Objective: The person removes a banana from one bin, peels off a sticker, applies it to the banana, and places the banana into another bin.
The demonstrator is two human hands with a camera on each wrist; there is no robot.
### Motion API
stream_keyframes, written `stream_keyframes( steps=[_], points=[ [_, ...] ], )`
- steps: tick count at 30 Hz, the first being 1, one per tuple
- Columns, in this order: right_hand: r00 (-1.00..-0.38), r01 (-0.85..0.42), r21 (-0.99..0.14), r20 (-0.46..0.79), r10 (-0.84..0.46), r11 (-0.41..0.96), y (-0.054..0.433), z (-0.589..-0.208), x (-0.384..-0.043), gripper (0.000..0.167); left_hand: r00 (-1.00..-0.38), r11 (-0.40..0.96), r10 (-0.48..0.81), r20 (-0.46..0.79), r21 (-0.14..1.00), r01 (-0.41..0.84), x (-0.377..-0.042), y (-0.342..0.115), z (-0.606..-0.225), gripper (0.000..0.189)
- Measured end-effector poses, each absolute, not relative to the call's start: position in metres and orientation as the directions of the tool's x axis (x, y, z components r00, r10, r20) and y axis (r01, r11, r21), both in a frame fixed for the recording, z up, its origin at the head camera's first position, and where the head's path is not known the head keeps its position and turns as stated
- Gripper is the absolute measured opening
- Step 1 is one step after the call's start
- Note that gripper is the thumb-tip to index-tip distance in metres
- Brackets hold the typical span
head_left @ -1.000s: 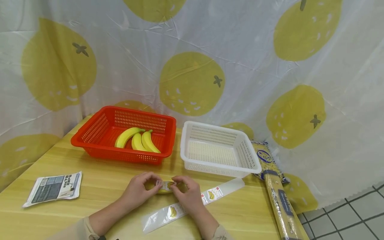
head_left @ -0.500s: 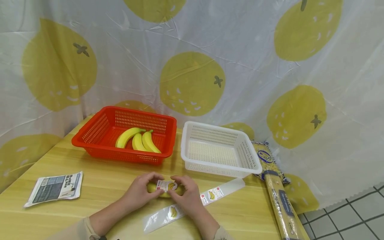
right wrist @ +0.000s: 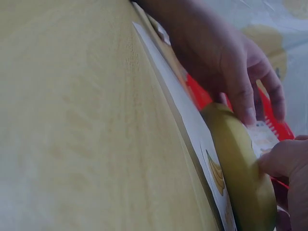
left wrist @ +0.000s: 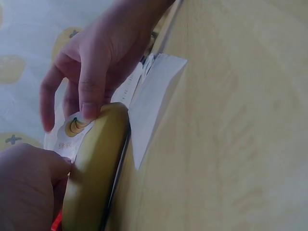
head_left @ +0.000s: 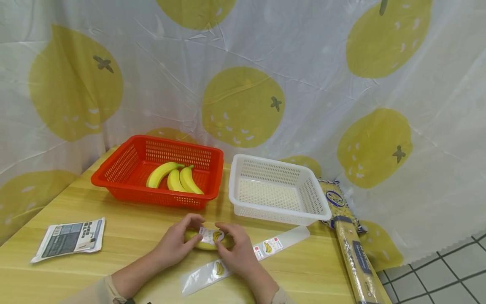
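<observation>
In the head view, a yellow banana lies crosswise between my two hands, close over the table. A white sticker printed with bananas sits on its upper side. My left hand holds the left end, thumb in front and fingers curled behind. At the other end, my right hand holds it with the thumb at the sticker's edge. Both thumbs touch the sticker in the left wrist view, where the banana shows its bare side. Under the right forearm runs a backing strip bearing more banana stickers.
A red basket with 3 bananas stands behind the left hand. To its right is a white basket. A plastic packet lies at left. A pasta bag and a long noodle pack lie along the right edge.
A second ago the sticker was tilted between the fingers over the banana. It now lies flatter along the banana, and the thumbs have shifted slightly on it. The baskets have not moved.
</observation>
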State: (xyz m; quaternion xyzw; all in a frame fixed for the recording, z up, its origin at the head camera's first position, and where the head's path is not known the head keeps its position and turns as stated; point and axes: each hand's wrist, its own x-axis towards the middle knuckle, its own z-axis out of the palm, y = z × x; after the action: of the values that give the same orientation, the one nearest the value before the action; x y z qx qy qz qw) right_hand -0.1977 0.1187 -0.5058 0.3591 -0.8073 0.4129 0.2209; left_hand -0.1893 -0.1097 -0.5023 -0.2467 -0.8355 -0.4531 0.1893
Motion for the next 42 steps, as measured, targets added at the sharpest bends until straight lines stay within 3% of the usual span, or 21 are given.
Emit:
stream_keyframes(
  steps=[7,15,22,29,42],
  points=[
    [-0.573,-0.817,-0.450,0.705,-0.418,0.361,0.1191,-0.5063,-0.1986,0.020,-0.730,0.440,0.291,0.618,0.591,0.676,-0.1904,-0.1114,-0.5046,0.034],
    [-0.565,-0.820,-0.407,0.689,-0.453,0.403,0.1192,-0.5075,-0.1977,0.018,-0.663,0.454,0.331,0.672,0.502,0.736,-0.1911,-0.1121,-0.5056,0.034],
    [-0.641,-0.766,-0.482,0.626,-0.444,0.426,0.1181,-0.5039,-0.1942,0.011,-0.682,0.508,0.323,0.656,0.488,0.710,-0.1893,-0.1121,-0.5035,0.031],
    [-0.628,-0.773,-0.456,0.648,-0.432,0.441,0.1172,-0.5045,-0.1946,0.012,-0.701,0.538,0.310,0.642,0.490,0.686,-0.1892,-0.1116,-0.5030,0.027],
    [-0.691,-0.717,-0.499,0.600,-0.403,0.487,0.1165,-0.5024,-0.1921,0.011,-0.750,0.584,0.293,0.593,0.510,0.632,-0.1877,-0.1117,-0.5010,0.022]
  ],
)
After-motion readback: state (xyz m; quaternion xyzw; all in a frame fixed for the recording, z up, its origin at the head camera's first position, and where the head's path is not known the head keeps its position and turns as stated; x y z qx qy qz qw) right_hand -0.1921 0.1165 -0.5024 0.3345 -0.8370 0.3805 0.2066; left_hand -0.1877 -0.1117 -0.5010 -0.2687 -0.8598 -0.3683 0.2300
